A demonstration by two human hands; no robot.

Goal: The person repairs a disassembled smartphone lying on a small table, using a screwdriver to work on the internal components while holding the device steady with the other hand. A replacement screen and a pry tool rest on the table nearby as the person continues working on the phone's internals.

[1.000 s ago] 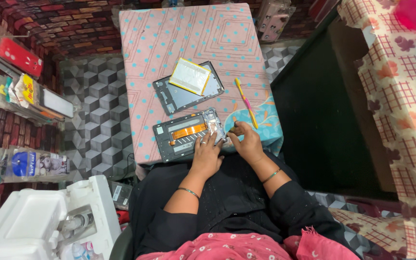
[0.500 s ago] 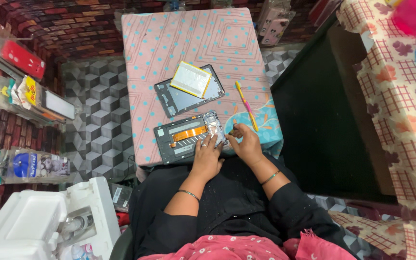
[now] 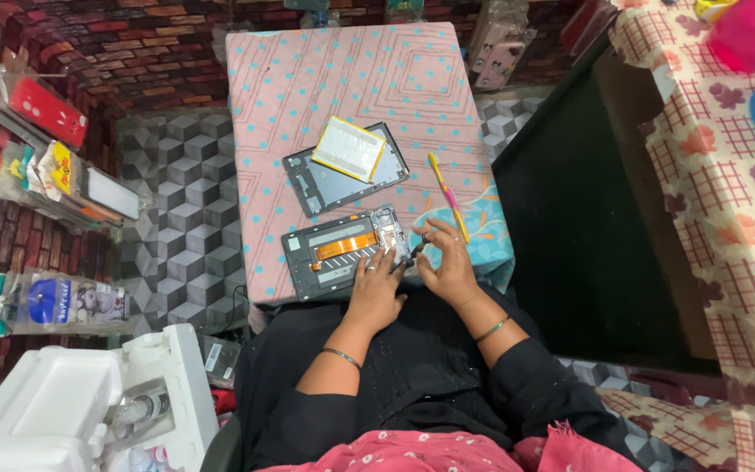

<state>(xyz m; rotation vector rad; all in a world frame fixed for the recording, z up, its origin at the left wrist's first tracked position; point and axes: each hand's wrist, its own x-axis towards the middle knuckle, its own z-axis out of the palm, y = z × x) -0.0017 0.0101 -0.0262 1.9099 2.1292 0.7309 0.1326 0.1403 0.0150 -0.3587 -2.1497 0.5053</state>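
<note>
My left hand (image 3: 376,293) presses opened tablet (image 3: 342,253); right hand (image 3: 447,267) pinches small dark tool (image 3: 416,252). Back cover (image 3: 342,170), toothbrush (image 3: 447,197) beyond, nothing blocking.

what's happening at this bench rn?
A seated person is working on an opened tablet chassis with an orange flex cable, at the near edge of a pink-covered table. The left hand rests on the chassis's right end; the right hand works a small dark tool at that corner. Farther up lie a grey back panel with a battery on it, and a yellow-pink toothbrush.
</note>
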